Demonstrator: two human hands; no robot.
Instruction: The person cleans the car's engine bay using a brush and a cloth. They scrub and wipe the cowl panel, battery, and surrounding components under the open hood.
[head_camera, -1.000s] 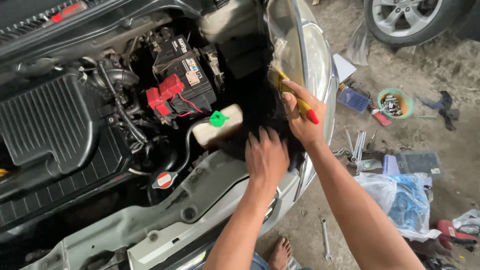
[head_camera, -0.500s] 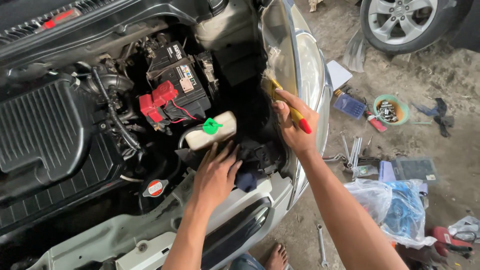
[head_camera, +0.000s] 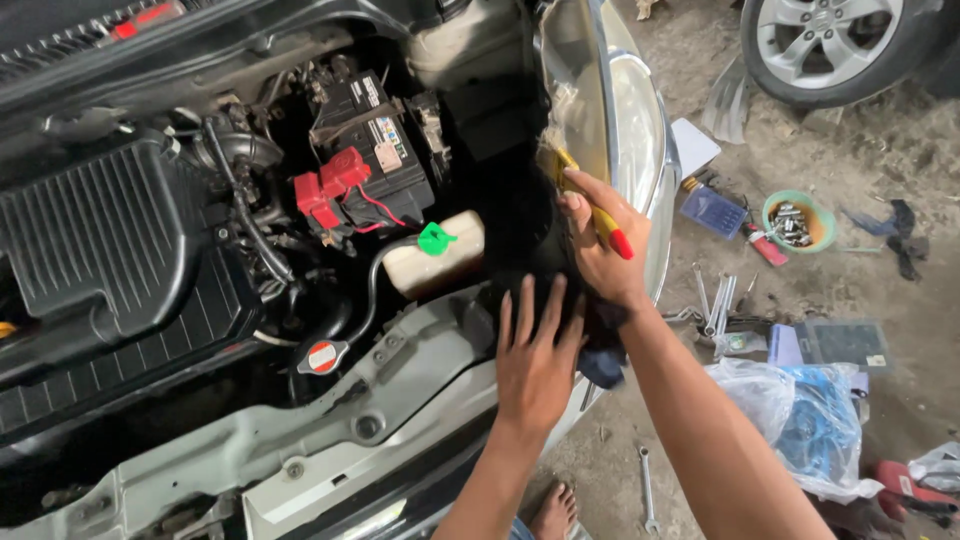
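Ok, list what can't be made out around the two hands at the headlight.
Head view, the only one:
- Tip of the yellow-handled tool in the right hand: lost in the dark gap behind the headlight.
- What the left hand presses on: black shadow, and the palm covers it.
- Dark cloth below the right wrist: mostly hidden by both arms.
- Contents of the green bowl: too small.

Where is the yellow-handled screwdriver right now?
The yellow-handled screwdriver is in the right hand, against the headlight, right of the battery.

bare forearms, bare foot (head_camera: 552, 508)
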